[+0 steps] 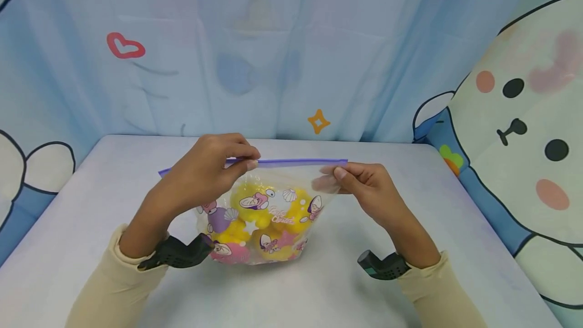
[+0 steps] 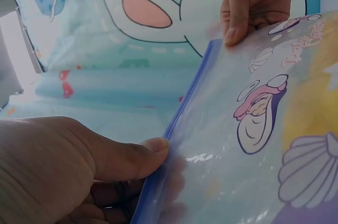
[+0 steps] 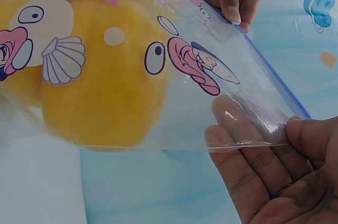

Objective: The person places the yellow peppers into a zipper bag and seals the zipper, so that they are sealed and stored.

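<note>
A clear zip bag [image 1: 273,221] printed with shells, stars and cartoon oysters hangs between the two hands, its base at or just above the table. Rounded yellow things [image 3: 105,81] fill its lower part; their kind is hard to make out through the print. Along the top runs a purple zip strip [image 1: 300,162]. My left hand [image 1: 218,166] pinches that strip left of its middle, thumb in front in the left wrist view. At the top right corner, my right hand [image 1: 364,186] pinches the bag edge, with fingers [image 3: 248,166] behind the clear film.
A white table [image 1: 337,287] spreads under the bag. Behind it hangs a light blue curtain [image 1: 282,65] with hearts and cartoon figures. Each wrist wears a black camera, the left one [image 1: 182,252] close to the bag's lower left side.
</note>
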A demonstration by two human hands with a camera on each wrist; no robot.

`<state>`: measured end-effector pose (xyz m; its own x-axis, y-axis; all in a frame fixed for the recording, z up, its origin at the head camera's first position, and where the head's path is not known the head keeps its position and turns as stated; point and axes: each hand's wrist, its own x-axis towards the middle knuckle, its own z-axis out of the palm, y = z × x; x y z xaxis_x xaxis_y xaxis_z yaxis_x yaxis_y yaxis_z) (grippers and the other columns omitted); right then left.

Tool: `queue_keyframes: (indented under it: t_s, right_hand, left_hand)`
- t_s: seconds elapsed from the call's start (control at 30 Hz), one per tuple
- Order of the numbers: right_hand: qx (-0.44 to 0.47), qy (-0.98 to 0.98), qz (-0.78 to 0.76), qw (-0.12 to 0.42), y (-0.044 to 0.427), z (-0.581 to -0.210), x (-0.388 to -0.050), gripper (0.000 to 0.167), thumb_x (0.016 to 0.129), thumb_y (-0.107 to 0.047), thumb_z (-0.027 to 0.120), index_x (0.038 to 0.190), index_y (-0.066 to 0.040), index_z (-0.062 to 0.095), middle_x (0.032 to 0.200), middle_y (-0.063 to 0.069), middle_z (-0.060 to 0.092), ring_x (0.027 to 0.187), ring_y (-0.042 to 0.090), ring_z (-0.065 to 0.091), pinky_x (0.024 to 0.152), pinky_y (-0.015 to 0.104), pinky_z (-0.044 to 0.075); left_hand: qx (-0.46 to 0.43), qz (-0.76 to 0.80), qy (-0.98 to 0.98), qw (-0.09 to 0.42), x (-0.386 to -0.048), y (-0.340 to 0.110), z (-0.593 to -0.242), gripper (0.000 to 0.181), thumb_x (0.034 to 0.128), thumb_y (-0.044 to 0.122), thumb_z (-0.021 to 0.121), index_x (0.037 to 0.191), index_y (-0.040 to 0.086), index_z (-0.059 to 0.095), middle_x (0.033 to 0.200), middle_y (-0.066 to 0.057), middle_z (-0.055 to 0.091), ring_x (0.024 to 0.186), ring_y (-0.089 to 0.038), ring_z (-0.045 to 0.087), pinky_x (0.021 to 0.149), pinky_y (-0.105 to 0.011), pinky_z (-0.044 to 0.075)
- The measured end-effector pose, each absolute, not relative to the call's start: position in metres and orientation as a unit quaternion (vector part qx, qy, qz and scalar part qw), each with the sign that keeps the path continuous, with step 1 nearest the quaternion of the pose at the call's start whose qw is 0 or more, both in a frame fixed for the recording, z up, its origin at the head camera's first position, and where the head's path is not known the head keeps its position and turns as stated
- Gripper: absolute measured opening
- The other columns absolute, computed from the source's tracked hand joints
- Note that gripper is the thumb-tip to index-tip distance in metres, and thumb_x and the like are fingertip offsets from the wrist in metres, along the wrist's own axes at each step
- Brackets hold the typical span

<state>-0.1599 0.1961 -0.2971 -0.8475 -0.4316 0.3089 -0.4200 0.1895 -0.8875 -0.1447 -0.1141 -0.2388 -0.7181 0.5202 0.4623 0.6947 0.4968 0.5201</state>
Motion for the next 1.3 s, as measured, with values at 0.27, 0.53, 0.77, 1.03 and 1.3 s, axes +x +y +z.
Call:
queue_keyframes:
  t_s: [0.27,0.53,0.77,1.03,1.3]
  right_hand:
    - [-0.259,0.782,-0.567,0.007,0.197,-0.297,-0.16,0.027,0.102,-0.011,0.051,0.119,0.006,0.065,0.101,0.011,0.073,0.099,0.023,0.068,0.084,0.034,0.053]
    - [-0.264,0.774,-0.575,0.019,0.194,-0.299,-0.159,0.026,0.102,-0.01,0.052,0.116,0.007,0.066,0.101,0.013,0.072,0.099,0.024,0.068,0.084,0.035,0.053]
    - [-0.278,0.774,-0.569,0.006,0.196,-0.295,-0.156,0.025,0.102,-0.008,0.051,0.116,0.007,0.067,0.101,0.012,0.072,0.099,0.023,0.068,0.084,0.035,0.053]
    - [-0.295,0.774,-0.56,-0.001,0.2,-0.293,-0.159,0.025,0.102,-0.005,0.051,0.114,0.01,0.066,0.102,0.015,0.072,0.098,0.022,0.069,0.083,0.034,0.054]
    - [-0.265,0.785,-0.56,0.005,0.209,-0.293,-0.163,0.027,0.102,-0.011,0.052,0.115,0.007,0.067,0.101,0.012,0.072,0.098,0.024,0.068,0.084,0.034,0.054]
  left_hand:
    - [-0.331,-0.346,-0.87,0.118,-0.143,-0.13,-0.241,0.018,0.087,-0.003,0.07,0.104,0.002,0.075,0.087,0.001,0.064,0.077,-0.013,0.055,0.068,-0.028,0.051]
    - [-0.333,-0.338,-0.872,0.118,-0.133,-0.14,-0.239,0.017,0.0867,-0.002,0.071,0.102,0.004,0.076,0.087,0.003,0.065,0.077,-0.011,0.055,0.07,-0.029,0.052]
    - [-0.348,-0.332,-0.865,0.14,-0.135,-0.138,-0.243,0.015,0.0875,-0.003,0.07,0.101,0.002,0.074,0.089,0.001,0.065,0.077,-0.011,0.055,0.069,-0.028,0.052]
    - [-0.353,-0.314,-0.869,0.149,-0.139,-0.143,-0.244,0.015,0.0869,-0.006,0.069,0.1,0.001,0.073,0.089,-0.001,0.064,0.076,-0.012,0.056,0.069,-0.03,0.052]
    - [-0.334,-0.316,-0.877,0.138,-0.138,-0.162,-0.242,0.018,0.0867,-0.005,0.069,0.102,0.003,0.074,0.087,0.004,0.062,0.078,-0.01,0.054,0.069,-0.029,0.05]
